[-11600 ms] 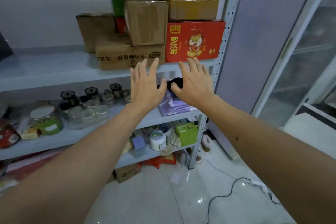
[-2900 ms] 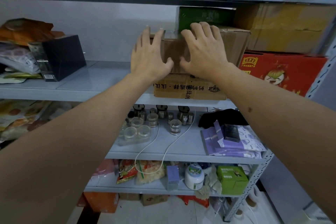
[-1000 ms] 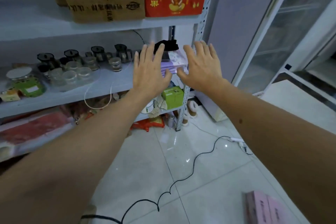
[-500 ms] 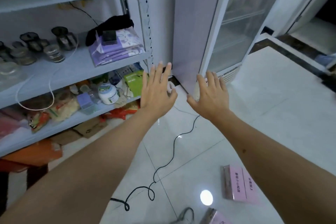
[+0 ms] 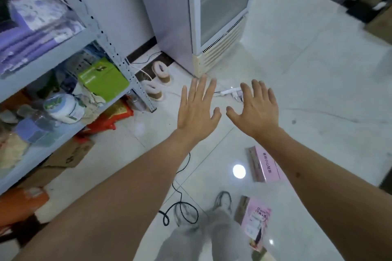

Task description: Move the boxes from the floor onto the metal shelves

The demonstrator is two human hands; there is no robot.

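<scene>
Head view: fingers of left hand and right hand spread wide, palms down, empty, above white floor. Two pink boxes on floor: one under right forearm, one nearer, beside grey trouser leg. Metal shelves at left, well apart from boxes.

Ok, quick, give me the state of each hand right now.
Left hand: open, fingers spread, holding nothing.
Right hand: open, fingers spread, holding nothing.
</scene>
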